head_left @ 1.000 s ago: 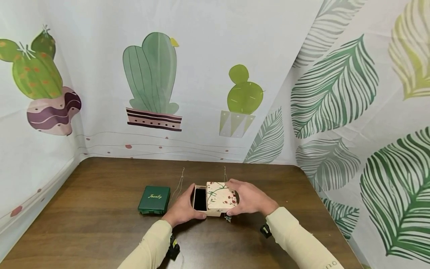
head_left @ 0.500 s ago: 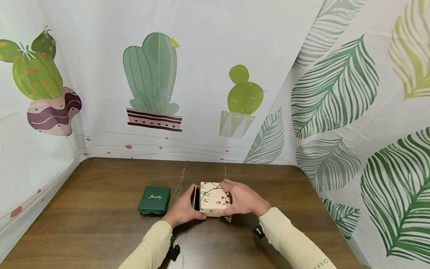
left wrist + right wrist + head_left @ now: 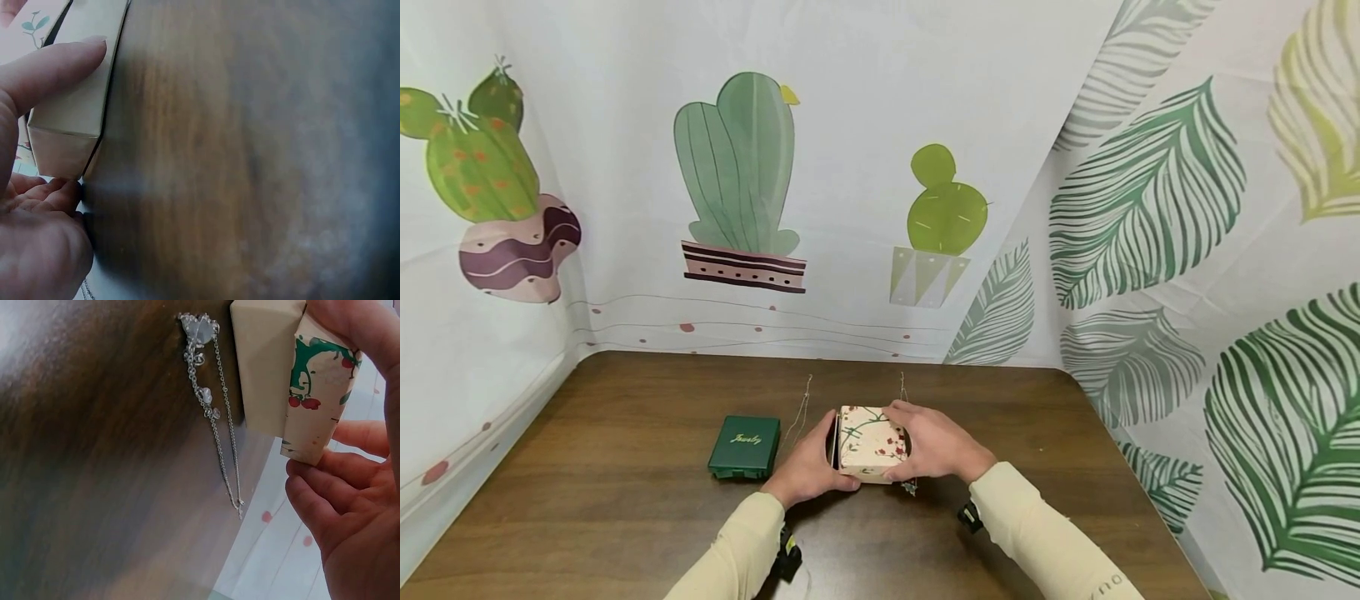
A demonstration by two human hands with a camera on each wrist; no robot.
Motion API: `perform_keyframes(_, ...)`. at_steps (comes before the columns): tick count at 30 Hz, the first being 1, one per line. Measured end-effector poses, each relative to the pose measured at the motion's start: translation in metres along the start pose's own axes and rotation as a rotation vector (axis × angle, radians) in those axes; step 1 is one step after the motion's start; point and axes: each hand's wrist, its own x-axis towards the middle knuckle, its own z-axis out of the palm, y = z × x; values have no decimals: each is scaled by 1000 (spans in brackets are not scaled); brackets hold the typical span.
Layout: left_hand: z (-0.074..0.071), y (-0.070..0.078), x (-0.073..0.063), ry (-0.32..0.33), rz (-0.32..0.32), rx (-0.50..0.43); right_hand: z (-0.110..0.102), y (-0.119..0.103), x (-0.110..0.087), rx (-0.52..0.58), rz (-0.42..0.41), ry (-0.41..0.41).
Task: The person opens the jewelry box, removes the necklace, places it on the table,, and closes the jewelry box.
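A small cream jewelry box with a dark inside sits between both hands in the head view. My left hand (image 3: 807,468) grips the plain cream base (image 3: 72,94), thumb along its near side and fingers at the far side. Over the base, my right hand (image 3: 938,446) holds the floral lid (image 3: 868,437) between thumb and fingers. The lid covers most of the base; a thin dark strip shows at its left edge. Beside the base, a silver necklace (image 3: 225,406) with a pale pendant (image 3: 199,330) lies on the table in the right wrist view.
A closed green box (image 3: 745,447) with gold lettering stands left of my left hand on the brown wooden table (image 3: 625,500). Another thin chain (image 3: 806,400) lies behind that hand. Printed fabric walls (image 3: 850,167) border the table at the back and sides.
My right hand has slid the floral lid leftward over the base, so the dark opening has narrowed to a strip. The left hand has stayed in place on the base.
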Motion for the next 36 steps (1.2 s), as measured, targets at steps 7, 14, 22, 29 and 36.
perform_keyframes(7, 0, 1, -1, -5, -26, -30, 1, -2, 3, -9, 4, 2)
perform_keyframes(14, 1, 2, 0, -12, -38, -36, 1, -6, 7, -23, 3, 9)
perform_keyframes(22, 2, 0, 1, 1, -18, -43, -1, -12, 9, -52, 1, 17)
perform_keyframes(29, 3, -3, 1, 5, -14, -49, -1, -15, 11, -93, -32, 31)
perform_keyframes(36, 2, -3, 2, 3, 17, -29, 1, -16, 12, -112, -27, 18)
